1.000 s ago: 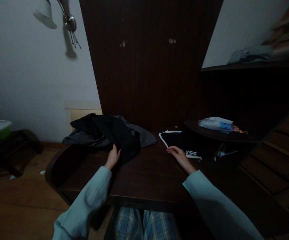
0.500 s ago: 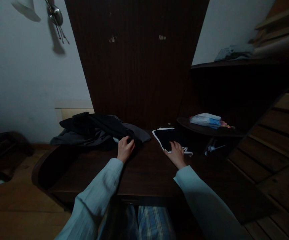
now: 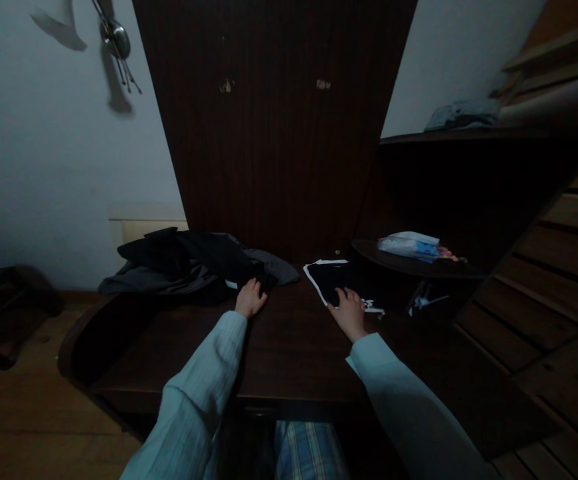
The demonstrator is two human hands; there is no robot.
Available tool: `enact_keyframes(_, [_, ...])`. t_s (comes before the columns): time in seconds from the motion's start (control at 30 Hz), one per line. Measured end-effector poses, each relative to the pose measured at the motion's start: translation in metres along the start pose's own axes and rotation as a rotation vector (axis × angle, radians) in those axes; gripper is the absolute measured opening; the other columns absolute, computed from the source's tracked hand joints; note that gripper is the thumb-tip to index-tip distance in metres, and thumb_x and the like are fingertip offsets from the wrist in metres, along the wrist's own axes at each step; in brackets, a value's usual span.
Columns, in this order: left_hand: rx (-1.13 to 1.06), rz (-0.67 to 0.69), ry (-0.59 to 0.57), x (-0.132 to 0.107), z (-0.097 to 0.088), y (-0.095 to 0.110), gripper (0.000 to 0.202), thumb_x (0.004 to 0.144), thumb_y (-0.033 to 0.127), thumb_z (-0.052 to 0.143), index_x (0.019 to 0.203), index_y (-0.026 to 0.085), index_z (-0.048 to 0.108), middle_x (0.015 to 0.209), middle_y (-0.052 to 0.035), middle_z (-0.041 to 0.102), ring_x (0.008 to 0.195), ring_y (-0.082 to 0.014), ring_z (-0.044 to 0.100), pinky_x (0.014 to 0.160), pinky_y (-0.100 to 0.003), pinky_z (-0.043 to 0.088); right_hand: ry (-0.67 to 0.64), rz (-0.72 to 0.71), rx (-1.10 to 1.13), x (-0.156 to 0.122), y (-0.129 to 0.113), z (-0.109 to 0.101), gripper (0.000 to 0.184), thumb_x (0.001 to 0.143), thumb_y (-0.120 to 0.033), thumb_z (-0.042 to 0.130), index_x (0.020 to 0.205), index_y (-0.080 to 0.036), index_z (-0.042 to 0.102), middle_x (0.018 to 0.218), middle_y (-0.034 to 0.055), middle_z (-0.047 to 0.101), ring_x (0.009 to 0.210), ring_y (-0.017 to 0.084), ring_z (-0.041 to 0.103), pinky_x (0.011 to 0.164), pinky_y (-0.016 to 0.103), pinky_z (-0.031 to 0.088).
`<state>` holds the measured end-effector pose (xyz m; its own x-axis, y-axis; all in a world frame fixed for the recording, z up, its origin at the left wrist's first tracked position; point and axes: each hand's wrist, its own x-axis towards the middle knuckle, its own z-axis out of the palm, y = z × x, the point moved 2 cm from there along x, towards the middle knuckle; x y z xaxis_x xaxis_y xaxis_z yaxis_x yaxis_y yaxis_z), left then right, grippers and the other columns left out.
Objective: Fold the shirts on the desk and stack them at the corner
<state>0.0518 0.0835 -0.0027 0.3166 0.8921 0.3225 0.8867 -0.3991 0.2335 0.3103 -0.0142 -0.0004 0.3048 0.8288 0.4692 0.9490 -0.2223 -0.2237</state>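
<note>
A heap of dark clothes (image 3: 193, 263), black and grey, lies on the left part of the dark wooden desk (image 3: 289, 360). At its near right edge is my left hand (image 3: 251, 299), fingers extended and thumb apart; whether the fingertips press on the cloth or the wood is hard to make out. A small white patch (image 3: 231, 285) shows on the black cloth beside it. Further right, a folded black cloth with white edging (image 3: 326, 277) lies flat. My right hand (image 3: 350, 315) rests on its near edge, fingers spread, partly hiding white marks there.
On a rounded shelf (image 3: 369, 253) to the right lies a white and blue plastic packet (image 3: 409, 245). Folded fabric (image 3: 463, 113) sits on the higher shelf. Wooden slats (image 3: 533, 287) rise at the right. A wall lamp (image 3: 115, 39) hangs at upper left, and a dark stool (image 3: 13, 287) stands below.
My left hand has lowered slightly and its fingers lie flatter at the heap's edge. The black cloth there has settled lower. My right hand stays on the folded cloth.
</note>
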Motion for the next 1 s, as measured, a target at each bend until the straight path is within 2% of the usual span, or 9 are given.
enact_keyframes(0.13, [-0.01,-0.086,-0.007,0.017,0.001,-0.002,0.028,0.077,0.018,0.045,0.1,0.009,0.058,0.123,-0.0178,0.051,0.121,-0.0269,0.042,0.101,-0.037,0.032,0.063,0.01,0.114,0.003,0.008,0.003,0.033,0.075,-0.026,0.052,0.105,-0.015,0.058,0.114,0.0121,0.057,0.108,0.025,0.047,0.086,0.037,0.035])
enact_keyframes(0.23, [-0.119,-0.06,0.04,0.013,0.001,-0.008,0.028,0.072,0.014,0.048,0.097,0.011,0.059,0.124,-0.0157,0.05,0.117,-0.0242,0.046,0.099,-0.033,0.035,0.083,-0.023,0.142,0.005,0.012,0.005,0.03,0.08,-0.029,0.047,0.103,-0.014,0.059,0.112,0.012,0.059,0.106,0.024,0.049,0.086,0.034,0.035])
enact_keyframes(0.33, [-0.309,-0.005,0.172,-0.002,-0.005,-0.016,0.022,0.07,0.011,0.045,0.087,0.016,0.058,0.119,-0.0105,0.052,0.106,-0.0197,0.053,0.094,-0.031,0.04,0.068,-0.017,0.127,0.007,0.011,0.001,0.033,0.087,-0.033,0.038,0.101,-0.013,0.06,0.112,0.0123,0.06,0.107,0.023,0.05,0.086,0.032,0.035])
enact_keyframes(0.43, [-0.409,-0.04,0.333,-0.017,-0.015,-0.024,0.015,0.071,0.011,0.041,0.073,0.018,0.054,0.097,-0.0069,0.057,0.093,-0.0175,0.055,0.087,-0.032,0.043,-0.009,0.041,0.049,0.012,0.006,-0.009,0.036,0.089,-0.032,0.032,0.099,-0.014,0.061,0.105,0.013,0.062,0.101,0.022,0.052,0.081,0.032,0.035])
enact_keyframes(0.5, [-0.44,-0.09,0.401,-0.024,-0.02,-0.027,0.014,0.071,0.011,0.04,0.068,0.019,0.051,0.084,-0.0045,0.055,0.084,-0.0166,0.055,0.082,-0.031,0.044,-0.087,0.05,-0.026,0.017,0.002,-0.013,0.032,0.087,-0.032,0.037,0.099,-0.014,0.061,0.099,0.0132,0.062,0.097,0.024,0.053,0.078,0.033,0.036])
enact_keyframes(0.57, [-0.464,-0.127,0.432,-0.028,-0.023,-0.027,0.014,0.07,0.01,0.04,0.066,0.02,0.049,0.08,-0.0033,0.052,0.08,-0.0159,0.054,0.08,-0.03,0.044,-0.145,0.058,-0.073,0.022,-0.002,-0.014,0.032,0.08,-0.034,0.049,0.104,-0.015,0.06,0.1,0.013,0.061,0.097,0.026,0.052,0.076,0.034,0.036])
enact_keyframes(0.67, [-0.499,-0.191,0.447,-0.032,-0.025,-0.026,0.013,0.068,0.009,0.043,0.066,0.02,0.051,0.085,-0.0039,0.05,0.082,-0.016,0.054,0.081,-0.03,0.044,-0.12,0.157,-0.031,0.026,-0.005,-0.008,0.038,0.074,-0.035,0.055,0.109,-0.018,0.059,0.105,0.013,0.058,0.099,0.028,0.049,0.077,0.038,0.035])
enact_keyframes(0.8, [-0.551,-0.272,0.41,-0.035,-0.024,-0.027,0.014,0.066,0.009,0.045,0.068,0.019,0.054,0.087,-0.0041,0.05,0.082,-0.0163,0.054,0.083,-0.032,0.044,0.084,0.309,0.15,0.024,-0.007,0.007,0.034,0.08,-0.029,0.042,0.106,-0.02,0.061,0.104,0.0133,0.06,0.099,0.03,0.049,0.08,0.044,0.032])
enact_keyframes(1.0, [-0.606,-0.175,0.239,-0.037,-0.02,-0.021,0.014,0.065,0.009,0.048,0.07,0.018,0.057,0.088,-0.0035,0.056,0.086,-0.0161,0.055,0.085,-0.031,0.043,0.292,0.523,0.521,0.031,0.009,0.015,0.043,0.082,-0.038,0.033,0.11,-0.016,0.058,0.096,0.013,0.064,0.091,0.026,0.055,0.079,0.039,0.038])
